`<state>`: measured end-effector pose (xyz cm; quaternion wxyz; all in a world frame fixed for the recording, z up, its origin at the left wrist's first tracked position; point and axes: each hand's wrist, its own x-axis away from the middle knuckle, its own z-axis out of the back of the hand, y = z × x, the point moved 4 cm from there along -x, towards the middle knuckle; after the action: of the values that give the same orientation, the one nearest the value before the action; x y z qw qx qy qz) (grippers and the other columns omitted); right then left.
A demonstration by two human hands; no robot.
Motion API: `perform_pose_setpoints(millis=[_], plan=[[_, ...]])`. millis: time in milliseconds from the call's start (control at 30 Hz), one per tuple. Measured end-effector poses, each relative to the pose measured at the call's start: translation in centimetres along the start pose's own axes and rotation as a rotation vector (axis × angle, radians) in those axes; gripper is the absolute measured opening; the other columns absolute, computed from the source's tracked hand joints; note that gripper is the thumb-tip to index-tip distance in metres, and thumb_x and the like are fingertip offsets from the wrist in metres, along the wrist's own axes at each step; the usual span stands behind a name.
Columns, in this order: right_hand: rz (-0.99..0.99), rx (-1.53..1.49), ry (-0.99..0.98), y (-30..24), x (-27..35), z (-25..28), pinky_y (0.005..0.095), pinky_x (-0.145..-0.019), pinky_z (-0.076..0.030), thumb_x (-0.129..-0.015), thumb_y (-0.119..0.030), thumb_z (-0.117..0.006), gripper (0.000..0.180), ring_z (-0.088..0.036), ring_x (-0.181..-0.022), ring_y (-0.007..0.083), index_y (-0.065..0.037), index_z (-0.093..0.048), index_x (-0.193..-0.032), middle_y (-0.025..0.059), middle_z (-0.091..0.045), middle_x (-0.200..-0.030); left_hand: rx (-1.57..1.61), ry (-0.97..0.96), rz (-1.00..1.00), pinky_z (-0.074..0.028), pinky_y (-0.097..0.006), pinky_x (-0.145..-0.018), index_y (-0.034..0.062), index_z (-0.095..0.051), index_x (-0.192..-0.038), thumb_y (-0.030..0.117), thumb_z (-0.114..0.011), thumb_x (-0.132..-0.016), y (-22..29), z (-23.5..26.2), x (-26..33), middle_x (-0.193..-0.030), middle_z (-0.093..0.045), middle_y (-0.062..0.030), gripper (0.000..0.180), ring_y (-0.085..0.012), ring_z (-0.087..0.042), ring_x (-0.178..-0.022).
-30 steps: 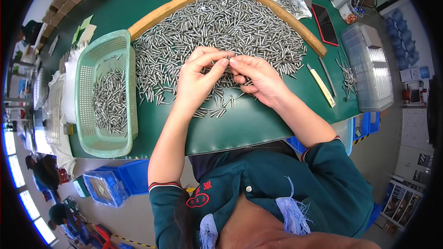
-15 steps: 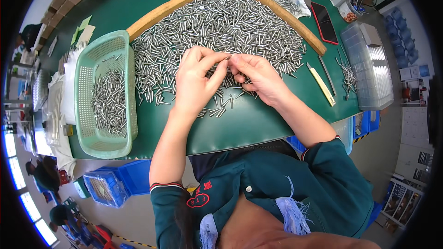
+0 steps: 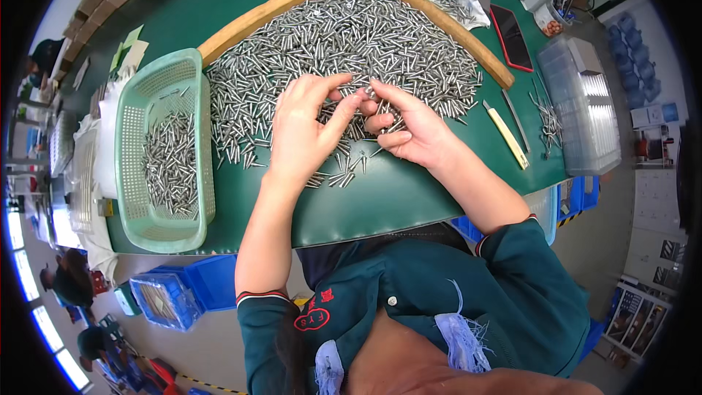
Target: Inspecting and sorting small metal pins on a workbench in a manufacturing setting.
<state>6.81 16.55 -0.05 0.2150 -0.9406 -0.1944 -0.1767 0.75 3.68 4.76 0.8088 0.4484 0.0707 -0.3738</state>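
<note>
A broad heap of small metal pins (image 3: 292, 51), each with a narrower end, covers the green table in front of me. Over its near edge, my left hand (image 3: 303, 128) has its thumb and index finger parted, the thumb tip close to my right fingertips. My right hand (image 3: 413, 128) is closed with its fingers curled around a few metal pins, partly hidden by thumb and fingers. To the left, a light green plastic basket (image 3: 207, 175) holds a smaller pile of the same pins (image 3: 172, 164). Several loose pins (image 3: 342, 175) lie just below my hands.
Two wooden strips (image 3: 285, 4) (image 3: 453, 29) border the heap at the back. At right are a red-edged phone (image 3: 512, 38), a utility knife (image 3: 506, 135), a thin metal strip (image 3: 515, 118) and a clear plastic case (image 3: 581, 110). Blue bins (image 3: 219, 281) stand below the table's edge.
The fingertips of my two hands, together before, have come slightly apart. My left thumb and index finger have parted, and pins now show inside my right hand's curled fingers.
</note>
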Motion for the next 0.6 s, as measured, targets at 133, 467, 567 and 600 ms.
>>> perform_pose_setpoints(millis=[133, 467, 567, 600], plan=[[0.199, 0.104, 0.051, -1.8, 1.1, -1.1, 0.0126, -0.033, -0.026, -0.086, -0.024, -0.049, 0.025, -0.043, -0.056, 0.0029, -0.004, -0.054, -0.101, 0.0024, -0.054, -0.083, -0.275, -0.21, -0.079, -0.036, -0.037, -0.081, 0.008, -0.055, -0.111, 0.037, -0.072, -0.063, 0.3, 0.0, 0.4, -0.102, -0.052, -0.0088, 0.058, -0.0246, -0.047, -0.097], [0.158, -0.062, -0.035, -1.5, 0.5, -0.4, 0.0114, -0.032, -0.023, -0.089, -0.034, -0.048, 0.025, -0.04, -0.055, 0.0023, -0.009, -0.052, -0.086, -0.0014, -0.044, -0.076, -0.393, -0.296, 0.029, -0.039, -0.036, -0.073, 0.0103, -0.059, -0.095, 0.021, -0.064, -0.072, -1.6, -2.2, 0.7, -0.082, -0.055, -0.007, 0.025, -0.0228, -0.055, -0.083], [0.166, 0.077, 0.105, -1.2, 0.7, -0.9, 0.0112, -0.033, -0.023, -0.09, -0.031, -0.049, 0.024, -0.04, -0.056, 0.0013, -0.008, -0.052, -0.089, -0.002, -0.043, -0.076, -0.364, -0.231, 0.016, -0.042, -0.036, -0.069, 0.0083, -0.061, -0.087, 0.013, -0.06, -0.074, -1.9, -1.5, 0.5, -0.076, -0.056, -0.0081, 0.013, -0.0239, -0.057, -0.075], [0.18, 0.134, 0.106, -1.1, 0.7, -1.2, 0.0108, -0.035, -0.024, -0.089, -0.027, -0.05, 0.023, -0.039, -0.058, 0.0005, -0.005, -0.053, -0.095, -0.0024, -0.044, -0.076, -0.286, -0.173, 0.065, -0.042, -0.034, -0.063, 0.008, -0.061, -0.088, 0.014, -0.06, -0.076, -2.1, -1.1, 0.4, -0.075, -0.056, -0.0079, 0.014, -0.0231, -0.055, -0.069]])
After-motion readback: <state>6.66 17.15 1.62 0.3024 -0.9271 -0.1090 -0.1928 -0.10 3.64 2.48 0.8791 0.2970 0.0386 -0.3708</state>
